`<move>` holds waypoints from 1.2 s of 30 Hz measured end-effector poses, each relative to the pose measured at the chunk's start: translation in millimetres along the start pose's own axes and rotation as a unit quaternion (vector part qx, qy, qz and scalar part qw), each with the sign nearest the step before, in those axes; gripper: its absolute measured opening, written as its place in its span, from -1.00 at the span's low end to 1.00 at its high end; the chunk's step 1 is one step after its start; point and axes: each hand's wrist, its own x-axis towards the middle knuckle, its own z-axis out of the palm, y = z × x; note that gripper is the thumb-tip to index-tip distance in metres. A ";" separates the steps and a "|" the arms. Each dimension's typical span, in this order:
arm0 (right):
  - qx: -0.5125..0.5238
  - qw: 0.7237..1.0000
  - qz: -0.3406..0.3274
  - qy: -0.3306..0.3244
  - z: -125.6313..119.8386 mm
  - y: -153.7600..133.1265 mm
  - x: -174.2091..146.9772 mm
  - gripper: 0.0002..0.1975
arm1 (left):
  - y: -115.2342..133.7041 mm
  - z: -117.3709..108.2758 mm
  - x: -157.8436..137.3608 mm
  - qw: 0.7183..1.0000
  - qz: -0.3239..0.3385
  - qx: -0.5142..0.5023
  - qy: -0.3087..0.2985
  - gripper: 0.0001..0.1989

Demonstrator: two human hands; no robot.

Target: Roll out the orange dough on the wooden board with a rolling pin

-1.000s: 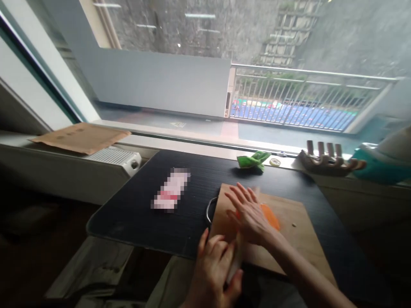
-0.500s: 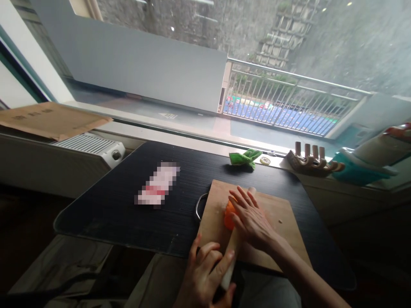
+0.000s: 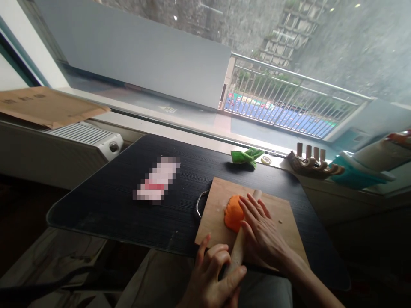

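A wooden rolling pin (image 3: 238,248) lies slantwise over the cutting board (image 3: 210,222), its near end sticking out past the board's front edge. My left hand (image 3: 213,273) grips that near end between thumb and bent fingers, the index finger raised. Flat across the pin's upper part lies my right hand (image 3: 268,233), fingers stretched out and palm on the wood. A flattened piece of orange dough (image 3: 233,214) sits on the board left of the pin. Its right side is hidden by my right fingers and the pin.
The board has a metal handle (image 3: 199,205) and rests on a black table (image 3: 112,201). A blurred pink-white packet (image 3: 157,179) lies to the left. Towards the window are a green cloth (image 3: 246,157), a small yellow roll (image 3: 266,160) and a brown rack (image 3: 313,164).
The rolling pin and both hands have shifted to the right. More of the orange dough now shows on the left of the pin. The camera view has tilted slightly.
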 end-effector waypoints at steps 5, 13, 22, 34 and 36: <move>0.037 0.999 -0.036 0.007 8.3 -51.2 75.0 -0.50 | -13.3 -29.9 10.6 0.997 -0.038 0.043 -0.051 -0.67; 0.039 0.998 -0.053 -0.016 -1.0 -15.5 19.4 -0.61 | -4.4 -9.7 -5.3 0.999 0.016 0.017 -0.031 -0.69; 0.026 0.999 -0.036 -0.006 4.4 -35.3 46.9 -0.59 | -13.0 -24.6 -1.7 0.997 -0.012 0.036 -0.069 -0.62; -0.008 1.000 0.010 0.017 4.6 6.6 -28.2 -0.50 | 14.7 3.0 6.4 0.997 0.052 -0.036 -0.049 -0.79; -0.011 1.000 0.017 0.009 5.6 3.0 -21.3 -0.51 | 12.7 1.3 8.1 0.999 0.020 -0.037 -0.022 -0.81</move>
